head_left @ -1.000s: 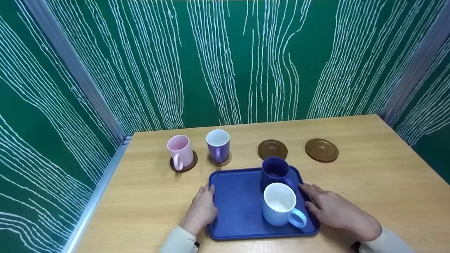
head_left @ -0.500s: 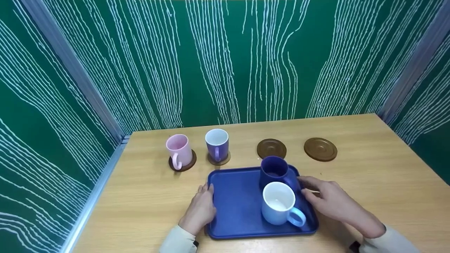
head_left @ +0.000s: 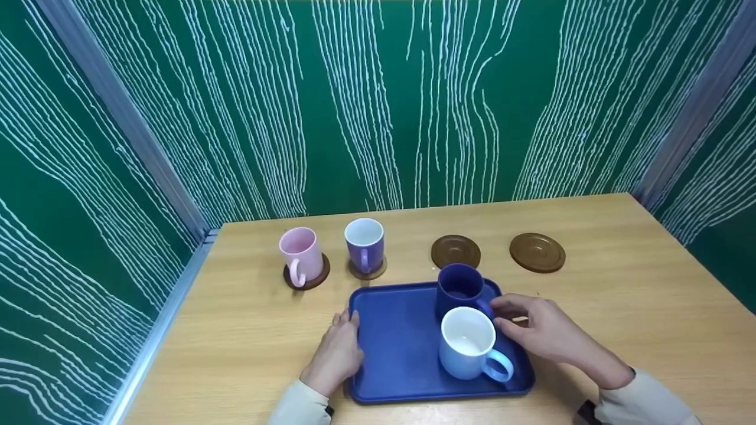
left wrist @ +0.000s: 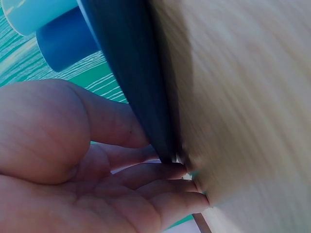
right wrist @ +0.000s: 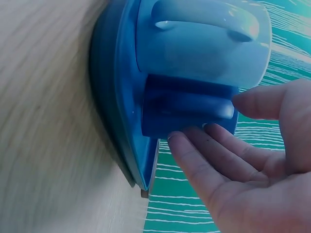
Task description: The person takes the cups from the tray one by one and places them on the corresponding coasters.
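Observation:
A dark blue tray [head_left: 397,348] lies on the table, bearing two upright mugs on its right half. The light blue mug [head_left: 463,354] has its handle toward the lower right. Behind it stands the dark blue mug [head_left: 449,304], partly hidden by it. My left hand [head_left: 335,351] holds the tray's left edge; in the left wrist view the thumb [left wrist: 119,124] is on the tray's upper side and the fingers are at its rim. Beside the dark blue mug's handle [right wrist: 194,106] is my right hand [head_left: 546,327], thumb and fingers spread apart on either side of it.
Behind the tray, a pink mug [head_left: 307,260] and a purple mug [head_left: 369,254] stand on round coasters. Two brown coasters [head_left: 455,252] lie to their right, the farther coaster [head_left: 537,252] near the back right. Green walls with white lines enclose the wooden table [head_left: 248,330].
My right hand has left the tray's right edge and moved in, over the rim, to the dark blue mug's handle. The left hand and the mugs keep their places.

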`<state>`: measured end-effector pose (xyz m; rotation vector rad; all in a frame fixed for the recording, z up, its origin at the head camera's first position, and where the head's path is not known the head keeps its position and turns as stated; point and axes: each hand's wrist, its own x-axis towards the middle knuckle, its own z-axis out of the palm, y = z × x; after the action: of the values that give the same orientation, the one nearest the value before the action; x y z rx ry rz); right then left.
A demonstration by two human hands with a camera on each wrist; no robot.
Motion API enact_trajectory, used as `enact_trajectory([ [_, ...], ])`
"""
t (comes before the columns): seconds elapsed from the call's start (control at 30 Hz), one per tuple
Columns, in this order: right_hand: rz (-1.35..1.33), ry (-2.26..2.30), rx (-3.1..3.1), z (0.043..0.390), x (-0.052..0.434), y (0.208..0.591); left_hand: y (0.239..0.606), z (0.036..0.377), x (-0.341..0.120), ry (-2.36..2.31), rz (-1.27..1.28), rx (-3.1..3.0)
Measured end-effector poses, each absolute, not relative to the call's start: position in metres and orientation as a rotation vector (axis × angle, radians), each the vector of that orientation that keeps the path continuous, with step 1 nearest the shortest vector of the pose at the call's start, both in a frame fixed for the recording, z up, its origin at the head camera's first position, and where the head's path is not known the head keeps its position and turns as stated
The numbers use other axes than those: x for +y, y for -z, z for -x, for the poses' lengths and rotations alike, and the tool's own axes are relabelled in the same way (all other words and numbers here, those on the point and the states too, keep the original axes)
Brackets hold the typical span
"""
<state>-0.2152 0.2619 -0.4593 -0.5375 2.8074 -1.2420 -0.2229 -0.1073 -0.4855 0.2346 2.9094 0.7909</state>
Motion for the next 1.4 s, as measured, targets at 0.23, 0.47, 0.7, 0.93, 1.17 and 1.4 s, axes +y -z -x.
enact_trajectory([
  [0.23,0.594,1.254,2.831,0.22,0.257,0.462,0.486,0.221,-0.107,-0.804,-0.275,2.924],
  [0.47,0.625,1.279,2.828,0.224,0.255,0.469,0.486,0.222,-0.106,-0.783,-0.282,2.93],
  [0.7,0.612,1.324,2.763,0.226,0.254,0.472,0.486,0.221,-0.107,-0.795,-0.28,2.937],
  [0.93,0.518,1.474,2.59,0.228,0.253,0.476,0.485,0.221,-0.108,-0.807,-0.281,2.94],
  [1.17,0.573,1.571,2.534,0.225,0.252,0.479,0.485,0.221,-0.109,-0.807,-0.326,2.965],
  [1.4,0.58,1.607,2.552,0.225,0.251,0.481,0.485,0.221,-0.109,-0.797,-0.329,2.969],
])
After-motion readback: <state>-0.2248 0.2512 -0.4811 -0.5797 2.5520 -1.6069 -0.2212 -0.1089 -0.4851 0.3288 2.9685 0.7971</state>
